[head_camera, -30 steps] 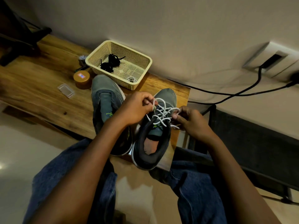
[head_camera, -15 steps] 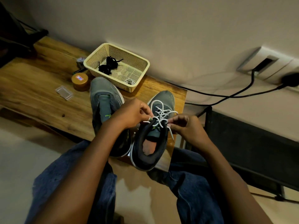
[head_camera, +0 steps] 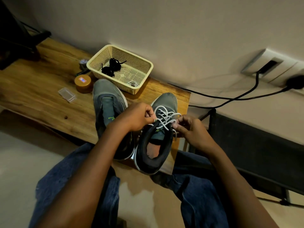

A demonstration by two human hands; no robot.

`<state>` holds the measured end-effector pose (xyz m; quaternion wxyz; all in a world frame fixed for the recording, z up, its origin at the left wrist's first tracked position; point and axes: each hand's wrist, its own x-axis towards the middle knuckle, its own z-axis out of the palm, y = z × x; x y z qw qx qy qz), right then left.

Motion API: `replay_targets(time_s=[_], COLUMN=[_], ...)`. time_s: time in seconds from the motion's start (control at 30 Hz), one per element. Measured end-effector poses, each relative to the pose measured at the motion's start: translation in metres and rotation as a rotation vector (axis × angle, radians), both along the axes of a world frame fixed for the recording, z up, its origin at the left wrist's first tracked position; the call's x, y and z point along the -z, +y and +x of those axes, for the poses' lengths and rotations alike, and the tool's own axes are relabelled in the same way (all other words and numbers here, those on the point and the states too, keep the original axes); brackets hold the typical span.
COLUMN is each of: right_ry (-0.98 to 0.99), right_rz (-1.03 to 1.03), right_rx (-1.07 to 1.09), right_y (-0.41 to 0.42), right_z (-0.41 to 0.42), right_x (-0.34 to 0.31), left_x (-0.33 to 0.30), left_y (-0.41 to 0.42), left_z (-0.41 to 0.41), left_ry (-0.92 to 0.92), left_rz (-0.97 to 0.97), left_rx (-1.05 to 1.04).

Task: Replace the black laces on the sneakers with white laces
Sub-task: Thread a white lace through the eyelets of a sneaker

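the left hand [head_camera: 137, 116] and the right hand [head_camera: 191, 129] each pinch an end of the white lace [head_camera: 166, 116] on the right shoe [head_camera: 158, 134], at the near edge of the table [head_camera: 41, 89]. the black laces [head_camera: 111, 67] lie in the far basket [head_camera: 144, 74].

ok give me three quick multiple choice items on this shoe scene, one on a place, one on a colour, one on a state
1. Where are the black laces?
A. in the basket
B. on the floor
C. in the left sneaker

2. What colour lace is threaded through the right sneaker?
A. black
B. white
C. red

3. How is the left sneaker?
A. fully laced
B. half laced
C. no lace visible

Answers: 1 A, the dark bundle lies inside the cream basket. 2 B, a white lace crisscrosses it, held by the left hand and right hand. 3 C, its tongue shows bare.
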<state>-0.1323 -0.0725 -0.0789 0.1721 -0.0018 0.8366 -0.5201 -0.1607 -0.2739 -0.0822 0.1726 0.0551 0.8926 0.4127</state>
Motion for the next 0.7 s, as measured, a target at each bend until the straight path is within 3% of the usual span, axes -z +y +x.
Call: replay_targets(time_s=[0.13, 0.3, 0.47, 0.6, 0.7], right_ry=[-0.104, -0.008, -0.038, -0.034, -0.027], right_rz=[-0.213, -0.034, -0.220, -0.102, -0.117], right_rx=[0.080, -0.018, 0.115, 0.002, 0.048], right_y=[0.0045, -0.0009, 0.0036, -0.0006, -0.0007], right_z=[-0.0001, 0.0023, 0.0020, 0.0023, 0.0019], right_x=[-0.0016, -0.0046, -0.0089, -0.0066, -0.0062], left_x=[-0.0001, 0.0002, -0.0004, -0.0018, -0.0022], left_y=[0.0000, 0.0014, -0.0001, 0.0003, 0.0000], left_z=[-0.0003, -0.0012, -0.0012, -0.0007, 0.0000], left_ry=[-0.001, -0.007, -0.006, 0.000, -0.005], left_rz=[-0.010, -0.012, -0.019, -0.025, -0.024], left_rx=[0.004, -0.003, 0.005, 0.006, 0.003])
